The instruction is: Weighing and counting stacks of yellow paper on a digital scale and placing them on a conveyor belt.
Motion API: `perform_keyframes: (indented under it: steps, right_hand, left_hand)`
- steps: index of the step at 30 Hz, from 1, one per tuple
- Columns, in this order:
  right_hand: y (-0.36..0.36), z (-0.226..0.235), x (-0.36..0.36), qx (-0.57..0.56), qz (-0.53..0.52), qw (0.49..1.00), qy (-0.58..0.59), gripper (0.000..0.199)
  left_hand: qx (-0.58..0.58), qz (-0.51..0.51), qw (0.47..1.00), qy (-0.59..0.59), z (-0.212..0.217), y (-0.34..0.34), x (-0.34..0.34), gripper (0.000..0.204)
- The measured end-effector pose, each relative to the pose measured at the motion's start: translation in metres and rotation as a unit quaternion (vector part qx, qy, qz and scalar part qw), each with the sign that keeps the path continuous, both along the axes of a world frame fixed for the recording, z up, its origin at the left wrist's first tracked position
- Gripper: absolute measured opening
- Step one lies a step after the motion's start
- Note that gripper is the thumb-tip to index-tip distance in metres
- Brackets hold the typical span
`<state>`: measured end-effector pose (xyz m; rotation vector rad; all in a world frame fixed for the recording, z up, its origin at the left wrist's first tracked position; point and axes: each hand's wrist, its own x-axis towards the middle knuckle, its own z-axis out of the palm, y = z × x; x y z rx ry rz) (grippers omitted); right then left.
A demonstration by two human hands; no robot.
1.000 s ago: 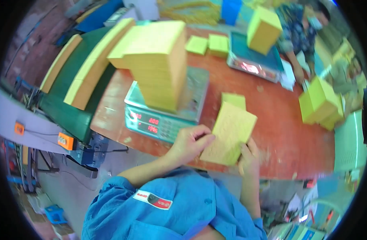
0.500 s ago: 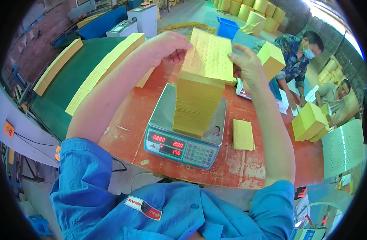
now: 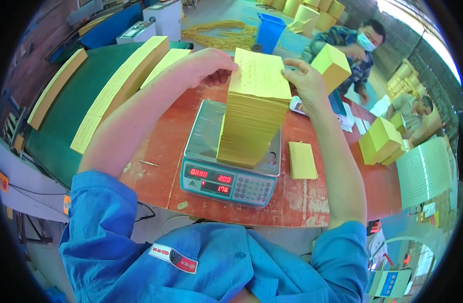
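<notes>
A tall stack of yellow paper sheets with a bumpy, embossed top stands on the steel pan of a teal digital scale with lit red digits. My left hand is at the stack's far left top edge, thumb and forefinger closed on the sheets and the other fingers curled. At the far right top edge is my right hand, its thumb against the paper and its forefinger bent over the corner. A thinner bundle of yellow paper lies right of the scale.
Long rows of yellow paper lie on a green conveyor belt at left. Yellow blocks stand on the red table at right. Behind are a co-worker in a mask, another seated person and a blue bin.
The top sheets, tilted up at the far end before, now lie flatter on the stack. My right hand has come lower against the edge. The masked co-worker has raised a hand toward the mask.
</notes>
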<state>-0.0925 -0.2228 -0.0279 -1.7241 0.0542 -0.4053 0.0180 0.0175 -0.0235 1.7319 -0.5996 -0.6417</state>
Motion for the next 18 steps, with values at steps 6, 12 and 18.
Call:
perform_keyframes:
  steps: [6, 12, 18]
  right_hand:
    - [-0.009, -0.012, 0.0, -0.035, -0.009, 0.999, -0.011, 0.033]
    - [-0.006, -0.023, 0.0, -0.106, -0.053, 0.992, -0.052, 0.03]
    - [0.0, -0.026, -0.004, -0.206, -0.101, 0.97, -0.086, 0.028]
  left_hand:
    - [0.047, 0.009, 0.998, -0.033, 0.002, -0.005, -0.005, 0.02]
    - [0.052, 0.044, 0.997, -0.024, 0.003, -0.008, -0.019, 0.021]
    - [0.028, 0.062, 0.997, -0.046, -0.006, -0.007, -0.023, 0.022]
